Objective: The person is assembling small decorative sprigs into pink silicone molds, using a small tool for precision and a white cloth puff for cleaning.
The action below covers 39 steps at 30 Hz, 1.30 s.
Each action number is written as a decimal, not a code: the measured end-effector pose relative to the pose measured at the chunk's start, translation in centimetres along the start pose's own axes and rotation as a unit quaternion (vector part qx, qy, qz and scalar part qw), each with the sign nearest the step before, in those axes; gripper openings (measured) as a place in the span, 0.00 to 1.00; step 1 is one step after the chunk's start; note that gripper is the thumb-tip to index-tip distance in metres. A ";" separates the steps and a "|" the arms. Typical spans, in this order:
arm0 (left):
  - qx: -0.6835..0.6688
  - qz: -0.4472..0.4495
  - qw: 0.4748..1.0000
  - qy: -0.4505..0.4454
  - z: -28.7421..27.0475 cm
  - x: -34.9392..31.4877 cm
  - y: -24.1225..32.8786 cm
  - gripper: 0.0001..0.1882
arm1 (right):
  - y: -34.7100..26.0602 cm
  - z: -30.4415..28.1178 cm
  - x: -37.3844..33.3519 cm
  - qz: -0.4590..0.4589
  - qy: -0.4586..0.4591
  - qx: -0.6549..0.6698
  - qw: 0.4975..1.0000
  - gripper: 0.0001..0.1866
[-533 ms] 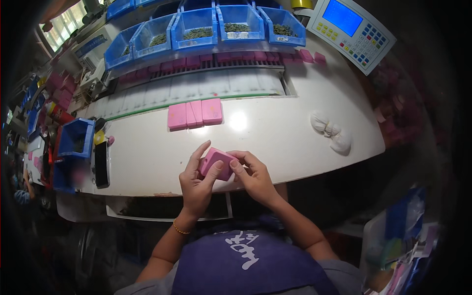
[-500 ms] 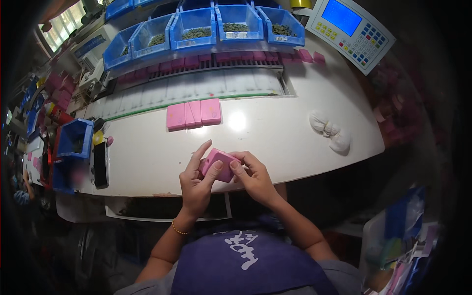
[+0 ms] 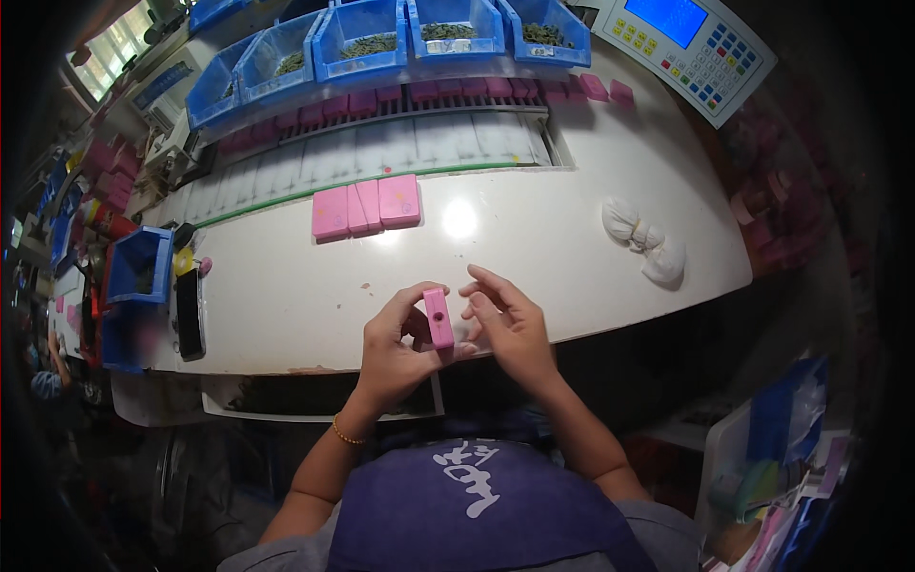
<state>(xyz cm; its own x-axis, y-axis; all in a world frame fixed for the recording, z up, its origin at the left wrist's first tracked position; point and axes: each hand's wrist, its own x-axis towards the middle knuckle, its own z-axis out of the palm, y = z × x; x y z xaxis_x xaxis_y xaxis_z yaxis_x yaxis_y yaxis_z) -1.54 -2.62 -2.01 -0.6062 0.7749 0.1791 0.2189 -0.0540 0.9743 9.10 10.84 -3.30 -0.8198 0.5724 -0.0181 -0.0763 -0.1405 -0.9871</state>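
Observation:
My left hand (image 3: 391, 348) grips a small flat pink box (image 3: 439, 329) by its ends, between thumb and fingers. The box stands on edge, its narrow side turned up to me, and a dark round hole shows in that side. Just to the right, my right hand (image 3: 518, 336) is apart from the box, fingers loosely curved and spread, with nothing in them. Beyond my hands, several similar pink boxes (image 3: 331, 213) lie side by side in a row on the white table (image 3: 534, 229).
Blue bins (image 3: 360, 43) with small dark green pieces line the back, above a row of pink boxes. A keypad device (image 3: 691, 52) with a blue screen stands back right. A tied white bundle (image 3: 643, 243) lies at right, a black phone (image 3: 190, 315) at left.
The pink box has turned from its broad face to its narrow side with the hole. My right hand has let go of it and opened, moving slightly right.

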 end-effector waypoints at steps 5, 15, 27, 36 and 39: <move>0.087 0.001 0.995 0.055 0.7 -0.5 -0.9 0.32 | -2.1 -1.2 -1.1 -0.100 -0.122 -0.137 0.978 0.27; 0.061 0.012 0.997 -0.036 0.3 -0.3 -1.7 0.34 | -2.2 -1.9 -0.2 -0.134 -0.138 -0.204 0.960 0.33; -0.013 -0.136 0.989 -0.053 -1.7 -0.4 -0.8 0.16 | -0.8 -0.5 -1.6 -0.050 -0.059 -0.067 0.995 0.12; 0.002 -0.056 0.996 -0.063 -1.6 -0.5 -1.1 0.11 | -2.4 -1.1 0.2 0.166 -0.131 -0.018 0.977 0.10; -0.002 -0.069 0.995 -0.067 -1.8 -0.6 -1.0 0.12 | -1.9 -0.9 0.8 0.175 -0.139 -0.017 0.975 0.07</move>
<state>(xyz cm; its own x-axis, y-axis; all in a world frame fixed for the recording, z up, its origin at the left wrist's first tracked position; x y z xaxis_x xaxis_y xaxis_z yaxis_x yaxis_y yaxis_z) -2.79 -4.15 -2.89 -0.5230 0.8520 0.0249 0.1376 0.0556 0.9889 9.14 12.27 -1.54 -0.9147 0.2525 -0.3157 0.2508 -0.2580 -0.9330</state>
